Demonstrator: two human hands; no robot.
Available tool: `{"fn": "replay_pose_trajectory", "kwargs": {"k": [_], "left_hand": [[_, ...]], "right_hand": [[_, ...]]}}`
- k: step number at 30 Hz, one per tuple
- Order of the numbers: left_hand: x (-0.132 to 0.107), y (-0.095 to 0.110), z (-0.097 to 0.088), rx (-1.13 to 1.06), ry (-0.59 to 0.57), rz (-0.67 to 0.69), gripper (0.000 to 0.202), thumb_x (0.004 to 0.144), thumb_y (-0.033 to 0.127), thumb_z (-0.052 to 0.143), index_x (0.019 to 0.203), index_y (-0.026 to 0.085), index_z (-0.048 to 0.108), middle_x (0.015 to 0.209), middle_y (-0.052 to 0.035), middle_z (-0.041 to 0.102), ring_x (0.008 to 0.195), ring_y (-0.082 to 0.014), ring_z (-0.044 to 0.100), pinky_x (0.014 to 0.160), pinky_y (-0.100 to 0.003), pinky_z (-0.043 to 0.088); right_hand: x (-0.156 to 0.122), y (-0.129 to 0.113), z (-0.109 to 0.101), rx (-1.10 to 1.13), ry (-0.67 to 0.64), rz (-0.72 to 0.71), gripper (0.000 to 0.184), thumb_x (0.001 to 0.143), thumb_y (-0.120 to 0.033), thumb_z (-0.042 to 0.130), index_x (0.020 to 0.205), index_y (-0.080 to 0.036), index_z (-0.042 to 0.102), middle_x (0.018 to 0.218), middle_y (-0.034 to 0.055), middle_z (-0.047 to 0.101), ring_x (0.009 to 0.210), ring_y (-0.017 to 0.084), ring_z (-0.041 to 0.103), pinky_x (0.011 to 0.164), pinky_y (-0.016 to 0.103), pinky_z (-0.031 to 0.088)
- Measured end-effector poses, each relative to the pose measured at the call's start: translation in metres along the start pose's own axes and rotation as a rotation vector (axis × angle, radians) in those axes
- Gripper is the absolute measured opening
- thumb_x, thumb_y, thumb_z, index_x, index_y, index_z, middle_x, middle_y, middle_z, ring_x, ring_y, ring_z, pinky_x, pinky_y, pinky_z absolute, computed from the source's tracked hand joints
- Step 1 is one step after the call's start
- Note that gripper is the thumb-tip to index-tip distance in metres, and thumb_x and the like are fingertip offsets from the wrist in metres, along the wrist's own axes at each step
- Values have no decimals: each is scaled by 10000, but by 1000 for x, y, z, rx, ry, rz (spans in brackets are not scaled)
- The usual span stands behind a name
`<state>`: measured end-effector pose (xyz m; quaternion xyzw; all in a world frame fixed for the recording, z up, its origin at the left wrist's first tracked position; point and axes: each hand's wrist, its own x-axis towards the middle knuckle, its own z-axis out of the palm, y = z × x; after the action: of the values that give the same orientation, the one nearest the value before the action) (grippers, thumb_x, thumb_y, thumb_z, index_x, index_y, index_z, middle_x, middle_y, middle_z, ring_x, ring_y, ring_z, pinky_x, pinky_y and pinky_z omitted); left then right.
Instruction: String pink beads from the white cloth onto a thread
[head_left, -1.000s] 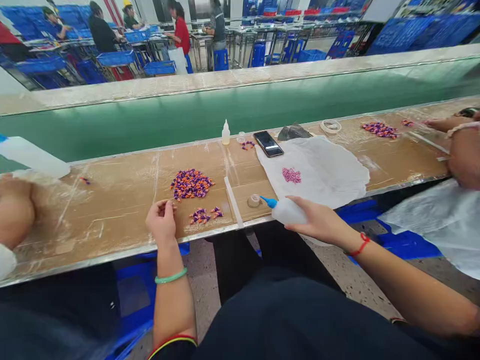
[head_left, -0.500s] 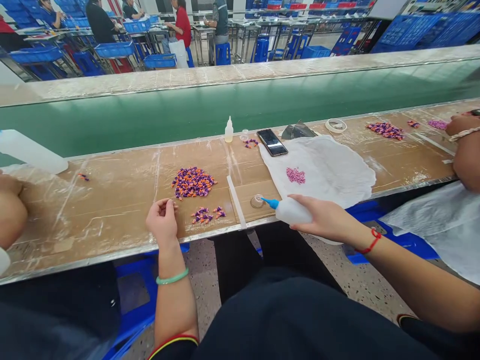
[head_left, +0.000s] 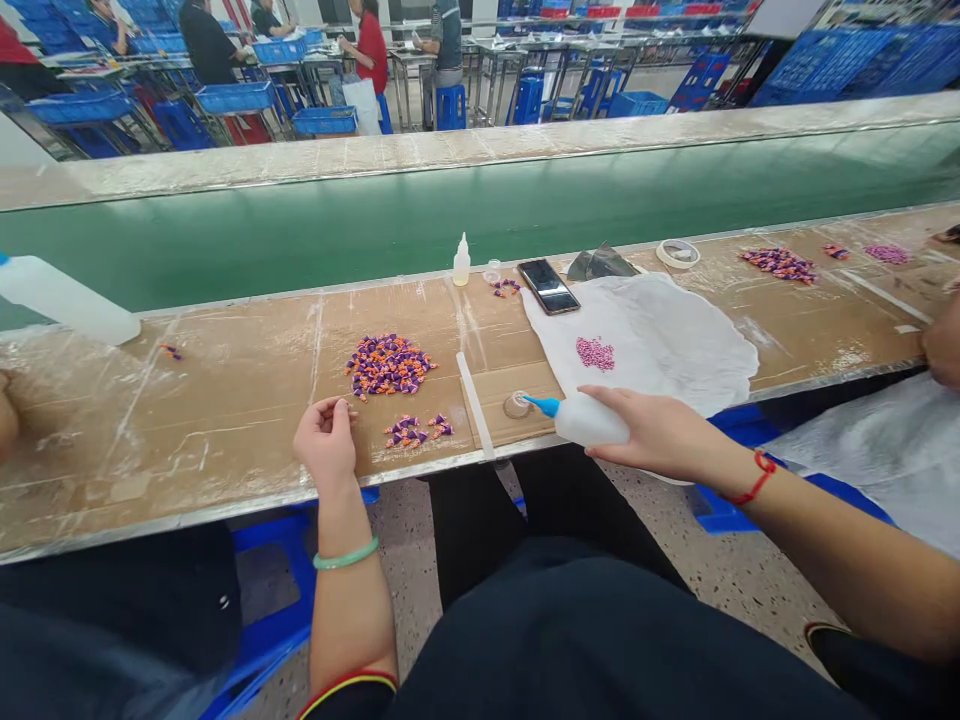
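Observation:
My right hand (head_left: pixel 651 430) is wrapped round a white squeeze bottle (head_left: pixel 589 420) with a blue nozzle. The bottle lies nearly level, and its tip reaches a small clear round dish (head_left: pixel 517 404) on a cardboard piece. My left hand (head_left: pixel 328 440) rests at the bench edge, thumb and fingers pinched together; anything between them is too small to make out. Beside it are a large pile of small purple-and-orange pieces (head_left: pixel 390 365) and a smaller group of the same pieces (head_left: pixel 405 431). Pink beads (head_left: pixel 595 353) lie on a white cloth (head_left: pixel 660 340).
A white strip (head_left: pixel 475 405) lies left of the dish. Farther back stand a small dropper bottle (head_left: pixel 461 262), a phone (head_left: pixel 549 286) and a tape roll (head_left: pixel 678 254). A big white jug (head_left: pixel 71 300) lies at left. Neighbours' arms show at both sides.
My hands and the bottle hold almost the same pose. The view shifts slightly. The neighbours' arms at left and right have drawn back toward the picture's edges.

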<state>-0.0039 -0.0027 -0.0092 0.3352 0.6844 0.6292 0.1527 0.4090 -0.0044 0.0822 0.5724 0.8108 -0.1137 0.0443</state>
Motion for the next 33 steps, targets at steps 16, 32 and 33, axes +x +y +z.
{"fn": "replay_pose_trajectory", "kwargs": {"k": [16,32,33], "left_hand": [[-2,6,1,-15,21,-15,235,730,369,658,824,153,666,684,-7,663,611,-142,676,634,-262,561],[-3,9,1,-3,30,-37,239,713,367,656,820,153,660,675,-4,651,602,-144,668,637,-270,568],[-3,9,1,-4,32,-37,243,710,369,659,821,152,662,675,-4,651,604,-144,668,637,-269,568]], "right_hand": [[0,5,-5,104,-9,-19,754,782,-536,634,1456,-225,500,1245,124,707,1073,397,686,813,459,561],[12,1,-14,26,-32,-63,743,760,-493,653,1444,-233,524,1265,117,696,1041,393,695,785,454,563],[12,1,-14,27,-31,-67,741,757,-492,655,1440,-234,529,1277,116,690,1041,393,695,787,456,565]]}}
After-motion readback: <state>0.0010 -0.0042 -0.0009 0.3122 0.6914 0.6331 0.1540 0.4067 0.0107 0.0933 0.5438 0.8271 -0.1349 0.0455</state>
